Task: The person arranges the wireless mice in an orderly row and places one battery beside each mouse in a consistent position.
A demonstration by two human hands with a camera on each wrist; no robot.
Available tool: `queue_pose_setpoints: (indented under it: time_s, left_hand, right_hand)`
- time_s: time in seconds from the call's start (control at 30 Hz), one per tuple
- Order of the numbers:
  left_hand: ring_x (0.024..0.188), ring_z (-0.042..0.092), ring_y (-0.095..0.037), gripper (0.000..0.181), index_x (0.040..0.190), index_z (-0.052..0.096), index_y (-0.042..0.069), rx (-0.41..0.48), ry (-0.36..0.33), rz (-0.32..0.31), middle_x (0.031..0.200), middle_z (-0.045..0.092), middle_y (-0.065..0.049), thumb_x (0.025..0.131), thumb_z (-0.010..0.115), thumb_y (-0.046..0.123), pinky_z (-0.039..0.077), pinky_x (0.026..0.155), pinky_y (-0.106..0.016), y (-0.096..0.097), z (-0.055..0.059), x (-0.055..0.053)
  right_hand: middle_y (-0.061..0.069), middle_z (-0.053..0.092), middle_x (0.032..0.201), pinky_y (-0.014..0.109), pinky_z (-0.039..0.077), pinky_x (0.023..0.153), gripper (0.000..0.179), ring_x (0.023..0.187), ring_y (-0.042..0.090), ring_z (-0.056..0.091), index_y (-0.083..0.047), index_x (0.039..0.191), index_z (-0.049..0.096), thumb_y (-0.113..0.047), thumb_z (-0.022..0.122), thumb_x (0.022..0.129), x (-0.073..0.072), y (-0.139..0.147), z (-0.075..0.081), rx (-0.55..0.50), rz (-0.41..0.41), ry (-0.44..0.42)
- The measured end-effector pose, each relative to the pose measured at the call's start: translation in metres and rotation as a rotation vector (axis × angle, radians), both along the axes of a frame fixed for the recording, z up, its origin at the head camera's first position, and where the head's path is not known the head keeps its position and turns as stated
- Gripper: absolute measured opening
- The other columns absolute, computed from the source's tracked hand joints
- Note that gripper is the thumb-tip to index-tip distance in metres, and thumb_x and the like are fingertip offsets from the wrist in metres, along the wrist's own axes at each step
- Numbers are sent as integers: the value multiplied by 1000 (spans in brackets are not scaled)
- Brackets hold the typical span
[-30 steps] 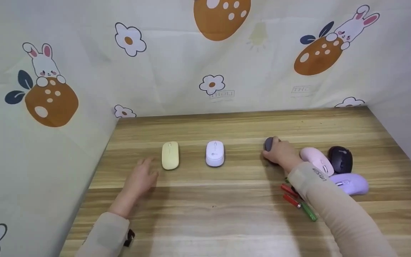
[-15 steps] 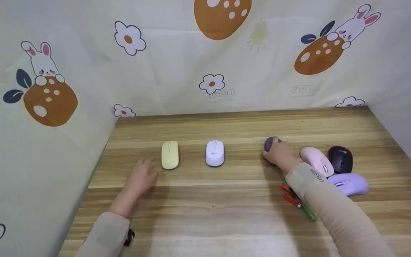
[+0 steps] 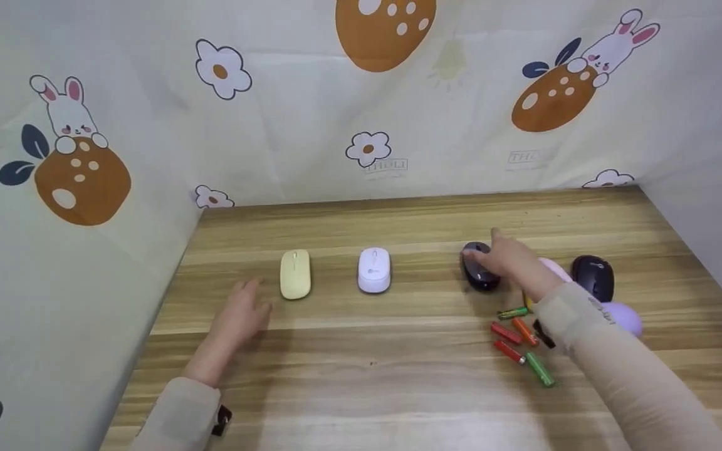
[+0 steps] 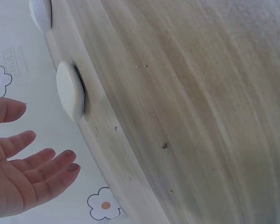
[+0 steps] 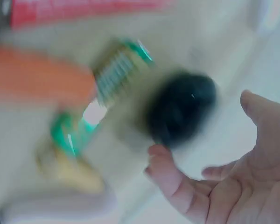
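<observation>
My right hand [image 3: 514, 260] is spread beside a dark computer mouse [image 3: 481, 274], with a digit over its upper part in the head view. In the right wrist view the same hand [image 5: 233, 186] is open, and the blurred dark mouse [image 5: 182, 107] sits by a fingertip; whether they touch, I cannot tell. My left hand [image 3: 239, 316] hovers or rests left of a yellow mouse [image 3: 296, 274], holding nothing. Its fingers are loosely extended in the left wrist view [image 4: 28, 168]. A white mouse [image 3: 374, 270] stands between the yellow and dark ones.
Right of the dark mouse lie a black mouse [image 3: 594, 277], a pink mouse [image 3: 554, 268] and a purple mouse [image 3: 627, 318], the latter two partly behind my right arm. Several batteries, among them a green one [image 3: 540, 369] and an orange one [image 3: 524, 331], lie nearer.
My right hand has let go of the dark mouse and shifted right, uncovering more of it and of the batteries. The left hand stays by the yellow mouse. The head view has shifted slightly.
</observation>
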State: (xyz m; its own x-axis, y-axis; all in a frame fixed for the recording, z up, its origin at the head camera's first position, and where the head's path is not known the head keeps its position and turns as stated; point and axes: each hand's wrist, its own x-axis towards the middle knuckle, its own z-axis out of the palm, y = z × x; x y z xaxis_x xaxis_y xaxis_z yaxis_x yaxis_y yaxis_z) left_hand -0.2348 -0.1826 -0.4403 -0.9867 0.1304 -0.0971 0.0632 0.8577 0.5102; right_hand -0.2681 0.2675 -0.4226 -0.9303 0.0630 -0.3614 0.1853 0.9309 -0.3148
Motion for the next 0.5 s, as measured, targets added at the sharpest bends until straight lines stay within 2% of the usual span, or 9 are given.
queue_pose_setpoints:
  time_s: [0.17,0.23,0.27,0.33,0.4,0.5]
  left_hand:
    - [123,35,-47,50,133,37,-8,9,28,-12,133,33,-34,88,50,11,31,100,-56,-6,3,3]
    - [122,36,-47,50,133,38,-8,7,33,-11,134,33,-34,88,51,11,31,100,-56,-7,3,3]
    - [122,35,-47,50,133,37,-8,7,34,-14,134,33,-34,88,50,11,31,100,-56,-8,3,3]
    - [122,36,-47,50,133,38,-7,6,35,-20,134,33,-34,88,50,11,31,99,-56,-8,3,3]
    - [122,36,-47,50,133,38,-7,12,37,-27,134,34,-33,88,50,11,32,99,-56,-7,3,3]
    - [122,37,-46,51,133,37,-7,26,41,-37,133,35,-33,88,50,11,32,99,-55,-6,3,5]
  right_hand:
    - [39,31,133,61,31,95,96,115,54,37,9,141,17,-69,28,86,23,50,46,-24,14,85]
    - [40,38,126,56,42,85,93,98,49,51,11,139,19,-66,26,88,32,70,56,-39,14,100]
    - [41,39,124,54,44,81,92,92,47,54,12,138,20,-65,25,89,37,80,59,-57,11,100]
    - [39,45,115,45,50,67,87,72,35,59,14,136,21,-60,27,91,46,97,62,-112,8,83]
    - [37,49,107,35,49,55,80,61,21,57,14,135,23,-54,30,94,53,113,60,-173,31,59]
    - [34,54,106,33,50,58,70,68,21,60,12,133,30,-48,34,95,67,134,51,-209,87,40]
